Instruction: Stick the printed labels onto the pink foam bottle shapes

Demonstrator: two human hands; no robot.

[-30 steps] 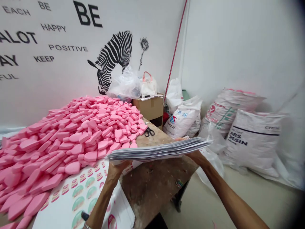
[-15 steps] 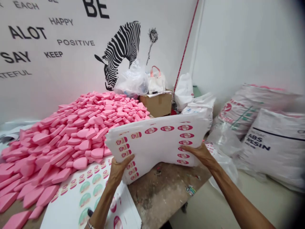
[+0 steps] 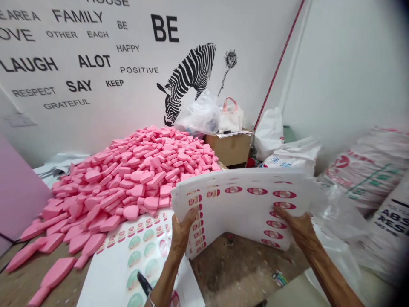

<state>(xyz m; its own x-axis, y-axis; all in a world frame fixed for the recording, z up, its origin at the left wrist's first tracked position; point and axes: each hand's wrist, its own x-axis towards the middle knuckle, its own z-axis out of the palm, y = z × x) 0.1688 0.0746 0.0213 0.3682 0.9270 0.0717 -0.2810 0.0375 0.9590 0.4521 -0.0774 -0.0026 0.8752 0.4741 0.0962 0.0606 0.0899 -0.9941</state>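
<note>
You have the stack of printed sheets (image 3: 233,209) raised in front of you, to the right of the pink heap (image 3: 140,170) and nearer to you than it. The fingers of your left hand (image 3: 182,230) are clamped on the side next to the heap, and those of your right hand (image 3: 298,226) on the side away from it; both thumbs press the printed face, while the other fingers are hidden behind.

The stack bows between your hands, and its top edges sit unevenly. With grip only at the sides, inner sheets could slide out of line or drop if either thumb eases. Squeezing the sides closer would probably deepen the bend and crease the paper, and your thumbs lie over printed labels, so hard pressure might mark them.

Swing left and the near corner could knock loose pieces from the heap, or catch the flat sheets (image 3: 108,264) just in front of it on the worktop (image 3: 236,273). Lean too far right, away from the heap, and paper that slips could miss the worktop and land by the clear plastic (image 3: 338,213).
</note>
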